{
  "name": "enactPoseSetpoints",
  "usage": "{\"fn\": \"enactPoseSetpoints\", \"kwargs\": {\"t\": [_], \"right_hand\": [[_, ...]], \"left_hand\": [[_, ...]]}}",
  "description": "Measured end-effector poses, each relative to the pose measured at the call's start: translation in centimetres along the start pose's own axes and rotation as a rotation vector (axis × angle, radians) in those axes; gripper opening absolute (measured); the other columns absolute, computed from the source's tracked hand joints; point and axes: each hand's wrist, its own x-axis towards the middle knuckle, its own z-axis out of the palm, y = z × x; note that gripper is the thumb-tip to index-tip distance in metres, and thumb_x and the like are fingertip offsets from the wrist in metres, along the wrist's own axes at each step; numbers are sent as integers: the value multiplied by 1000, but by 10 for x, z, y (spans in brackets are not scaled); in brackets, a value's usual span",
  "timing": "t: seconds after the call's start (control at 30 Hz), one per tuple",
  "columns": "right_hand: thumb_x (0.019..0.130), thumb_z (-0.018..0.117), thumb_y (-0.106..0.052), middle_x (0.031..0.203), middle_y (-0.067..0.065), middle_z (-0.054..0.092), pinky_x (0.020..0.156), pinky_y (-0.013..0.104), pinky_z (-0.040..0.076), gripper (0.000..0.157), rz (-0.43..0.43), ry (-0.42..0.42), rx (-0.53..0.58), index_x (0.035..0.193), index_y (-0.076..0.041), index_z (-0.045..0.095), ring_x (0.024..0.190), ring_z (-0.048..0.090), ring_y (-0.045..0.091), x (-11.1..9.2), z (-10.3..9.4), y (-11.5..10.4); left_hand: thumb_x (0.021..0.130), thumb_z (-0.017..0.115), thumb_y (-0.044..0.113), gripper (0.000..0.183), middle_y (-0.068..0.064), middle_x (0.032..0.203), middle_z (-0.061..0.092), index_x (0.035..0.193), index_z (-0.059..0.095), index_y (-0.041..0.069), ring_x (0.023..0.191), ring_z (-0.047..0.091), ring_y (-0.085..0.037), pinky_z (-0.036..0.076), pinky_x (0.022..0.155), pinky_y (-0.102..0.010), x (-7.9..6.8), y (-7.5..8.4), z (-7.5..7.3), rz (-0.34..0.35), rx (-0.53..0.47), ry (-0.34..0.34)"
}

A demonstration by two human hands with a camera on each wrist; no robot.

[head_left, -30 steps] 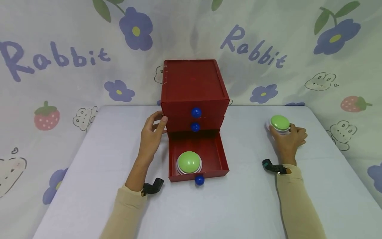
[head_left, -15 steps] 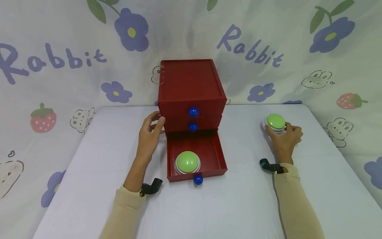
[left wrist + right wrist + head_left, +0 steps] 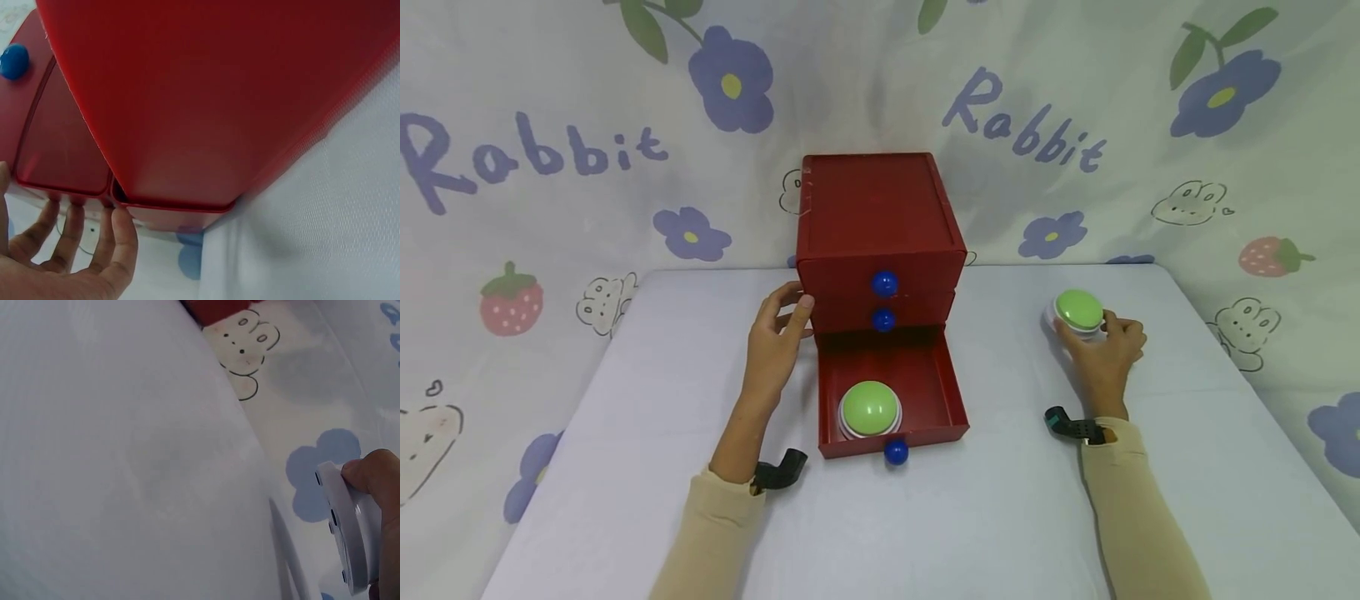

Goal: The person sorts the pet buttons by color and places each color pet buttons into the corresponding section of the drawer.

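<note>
A red drawer cabinet (image 3: 876, 208) stands at the back middle of the table, its bottom drawer (image 3: 934, 385) pulled out. In that drawer's front left lies a round push button (image 3: 869, 408) with a green dome and white base. My left hand (image 3: 771, 346) is at the cabinet's left side, fingertips along the wall; its spread fingers (image 3: 125, 244) show in the left wrist view. On the right, my right hand (image 3: 1103, 358) grips a second green-and-white button (image 3: 1078, 310) between thumb and fingers. The right wrist view shows this button's white base (image 3: 342, 528) tipped on edge.
Blue ball knobs mark the drawers: upper (image 3: 884, 283), middle (image 3: 883, 320) and bottom (image 3: 896, 452). The upper two drawers are closed. A white cloth (image 3: 1000, 517) covers the table, and a patterned curtain (image 3: 880, 75) hangs close behind the cabinet.
My right hand has moved a little left toward the cabinet with the button in its grip. The left hand and the open drawer have stayed in place; the head view has shifted slightly.
</note>
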Motion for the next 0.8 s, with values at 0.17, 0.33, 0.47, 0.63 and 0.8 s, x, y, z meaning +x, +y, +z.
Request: {"fn": "enactPoseSetpoints", "kwargs": {"t": [0.17, 0.33, 0.47, 0.63, 0.8], "right_hand": [[78, 80, -55, 128, 15, 34, 100, 50, 30, 89, 5, -16, -2, 143, -2, 50, 122, 27, 32, -6, 1, -4], [79, 79, -55, 129, 17, 34, 100, 51, 29, 90, -10, -35, -4, 145, -2, 49, 124, 27, 32, -13, 1, -8], [79, 80, -54, 125, 15, 35, 98, 48, 30, 89, -34, -35, 10, 144, -1, 50, 121, 29, 28, -17, 2, -9], [78, 84, -45, 114, 9, 36, 92, 43, 29, 80, -87, -15, 50, 137, 2, 56, 113, 31, 23, -20, 4, -11], [76, 87, -38, 107, 4, 34, 90, 42, 27, 72, -133, -11, 72, 130, 2, 59, 109, 31, 21, -24, 5, -17]], "left_hand": [[103, 56, 37, 54, -8, 141, 48, 150, 44, 13, 117, 54, -24, 53, 83, -19, 6, -16, 0, 12, -14, 5], [100, 57, 48, 56, -1, 139, 50, 148, 48, 21, 116, 55, -21, 55, 86, -27, 17, -40, 0, 43, -26, 19], [99, 58, 50, 57, -1, 138, 50, 147, 48, 21, 116, 55, -22, 55, 91, -40, 17, -41, -1, 54, -29, 21], [99, 57, 49, 57, -2, 139, 49, 148, 47, 21, 117, 54, -22, 54, 93, -44, 17, -41, 0, 51, -30, 17], [99, 58, 49, 57, -1, 140, 49, 148, 47, 22, 117, 54, -22, 54, 93, -44, 16, -40, -1, 43, -40, 11]]}}
